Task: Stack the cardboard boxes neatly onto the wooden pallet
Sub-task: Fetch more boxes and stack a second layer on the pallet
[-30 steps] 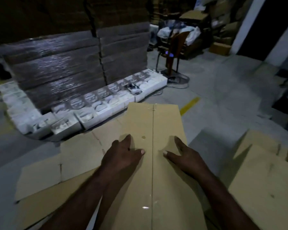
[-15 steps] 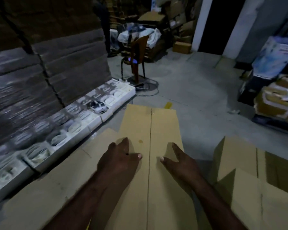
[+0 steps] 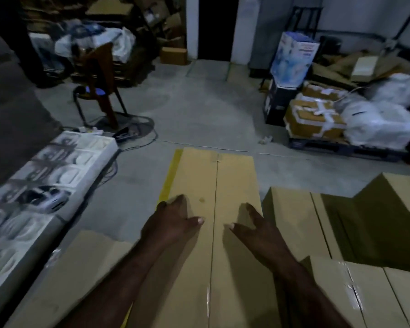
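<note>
Left hand [image 3: 173, 223] and right hand [image 3: 256, 230] still flat, fingers spread, on cardboard box [image 3: 234, 181], now beside stacked boxes [image 3: 291, 223]

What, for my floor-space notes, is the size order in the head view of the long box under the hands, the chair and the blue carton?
1. Long box, by far, though it is nearest the camera.
2. Chair.
3. Blue carton, only a little smaller than the chair; both stand farther back.
</note>
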`<state>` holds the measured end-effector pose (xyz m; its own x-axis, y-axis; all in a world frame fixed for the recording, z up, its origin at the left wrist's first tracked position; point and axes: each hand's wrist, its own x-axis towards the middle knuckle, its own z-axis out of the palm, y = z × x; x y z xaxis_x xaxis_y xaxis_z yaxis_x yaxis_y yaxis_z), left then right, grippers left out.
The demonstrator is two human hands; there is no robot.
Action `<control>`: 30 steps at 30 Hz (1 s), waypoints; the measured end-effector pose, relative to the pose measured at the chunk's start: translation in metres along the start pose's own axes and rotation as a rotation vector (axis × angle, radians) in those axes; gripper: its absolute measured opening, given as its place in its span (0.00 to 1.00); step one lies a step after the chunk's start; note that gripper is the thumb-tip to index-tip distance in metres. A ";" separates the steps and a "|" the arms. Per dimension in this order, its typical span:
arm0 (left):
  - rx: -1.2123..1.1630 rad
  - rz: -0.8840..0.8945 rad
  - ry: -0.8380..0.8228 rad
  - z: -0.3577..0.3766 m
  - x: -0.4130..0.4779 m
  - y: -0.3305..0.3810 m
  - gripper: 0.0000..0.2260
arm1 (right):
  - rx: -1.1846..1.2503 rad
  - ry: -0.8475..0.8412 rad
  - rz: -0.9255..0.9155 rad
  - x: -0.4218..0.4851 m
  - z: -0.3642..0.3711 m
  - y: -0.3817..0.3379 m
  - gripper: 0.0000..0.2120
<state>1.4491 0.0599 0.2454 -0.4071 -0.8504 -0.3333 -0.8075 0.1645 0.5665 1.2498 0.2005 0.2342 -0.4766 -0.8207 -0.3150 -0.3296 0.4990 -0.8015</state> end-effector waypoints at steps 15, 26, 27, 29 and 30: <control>0.254 0.333 -0.178 -0.040 0.334 0.175 0.45 | -0.150 0.315 0.261 0.254 -0.105 -0.060 0.40; 0.316 0.455 -0.076 -0.054 0.566 0.361 0.45 | 0.007 0.444 0.196 0.479 -0.246 -0.091 0.36; 0.334 0.465 -0.072 -0.054 0.578 0.374 0.44 | 0.029 0.452 0.198 0.492 -0.252 -0.092 0.35; 0.361 0.483 -0.079 -0.052 0.604 0.399 0.43 | 0.079 0.482 0.223 0.518 -0.266 -0.090 0.36; 0.375 0.498 -0.087 -0.049 0.618 0.411 0.42 | 0.091 0.492 0.240 0.531 -0.274 -0.089 0.37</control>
<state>0.8866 -0.4230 0.3094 -0.7932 -0.5857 -0.1669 -0.6008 0.7076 0.3719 0.8025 -0.2029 0.2778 -0.8612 -0.4496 -0.2371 -0.1037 0.6120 -0.7840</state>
